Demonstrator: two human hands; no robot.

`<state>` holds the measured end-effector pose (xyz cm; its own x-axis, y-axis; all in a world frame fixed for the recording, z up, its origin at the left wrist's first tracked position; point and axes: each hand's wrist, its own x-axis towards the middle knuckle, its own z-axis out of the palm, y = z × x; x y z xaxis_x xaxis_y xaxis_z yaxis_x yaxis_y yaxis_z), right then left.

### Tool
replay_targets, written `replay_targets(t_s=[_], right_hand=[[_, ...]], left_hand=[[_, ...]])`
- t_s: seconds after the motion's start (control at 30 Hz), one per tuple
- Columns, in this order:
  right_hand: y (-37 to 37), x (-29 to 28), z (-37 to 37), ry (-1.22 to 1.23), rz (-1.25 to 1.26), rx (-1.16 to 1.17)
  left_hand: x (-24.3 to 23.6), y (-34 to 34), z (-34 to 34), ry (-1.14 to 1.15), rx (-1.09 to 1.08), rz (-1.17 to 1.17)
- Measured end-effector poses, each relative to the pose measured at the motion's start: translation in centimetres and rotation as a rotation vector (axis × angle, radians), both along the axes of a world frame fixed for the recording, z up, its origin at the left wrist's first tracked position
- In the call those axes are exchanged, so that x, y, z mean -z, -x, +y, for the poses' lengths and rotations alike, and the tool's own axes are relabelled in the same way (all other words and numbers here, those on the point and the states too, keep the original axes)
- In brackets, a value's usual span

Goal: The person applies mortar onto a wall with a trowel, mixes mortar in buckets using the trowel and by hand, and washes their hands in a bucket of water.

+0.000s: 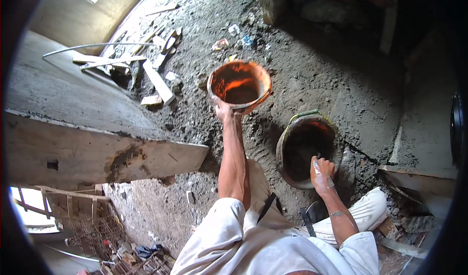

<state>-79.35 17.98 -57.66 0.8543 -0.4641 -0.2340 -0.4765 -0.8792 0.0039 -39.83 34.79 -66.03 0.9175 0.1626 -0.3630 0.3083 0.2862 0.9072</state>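
Note:
An orange bucket [257,75], its inside smeared with dark grey, is held out in front of me. My left hand [224,110] is closed over its near rim. To the right and nearer stands a dark, mortar-crusted bucket [282,151] with a greenish handle [304,114] along its far rim; its inside is shadowed, so the contents cannot be told. My right hand [322,175], spotted with grey, is curled at that bucket's near right rim. What its fingers hold, if anything, is hidden.
Rough, crumbly ground [302,75] surrounds the buckets. Broken boards [158,82] and a bent pipe [97,44] lie far left. A thick concrete ledge [97,153] juts in from the left. Rubble and tangled metal bars [97,236] lie lower left, wood pieces [409,246] lower right.

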Motion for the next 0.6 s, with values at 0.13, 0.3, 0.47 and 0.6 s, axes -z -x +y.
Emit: replay_targets(t_s=[0.13, 0.3, 0.47, 0.6], right_hand=[[1.9, 1.6, -2.6, 0.028, 0.076, 0.035], [1.5, 2.0, -2.9, -0.028, 0.041, 0.051], [1.2, 3.2, -4.1, 0.025, 0.03, 0.007], [-0.1, 0.8, -2.5, 0.023, 0.097, -0.113]], left_hand=[[1.7, 4.8, -6.3, 0.007, -0.137, 0.311], [-1.5, 5.4, -4.5, 0.069, -0.182, 0.081], [-11.1, 11.2, -2.7, 0.12, 0.089, -0.253], [-23.2, 17.2, 6.2, 0.145, 0.193, -0.342]])
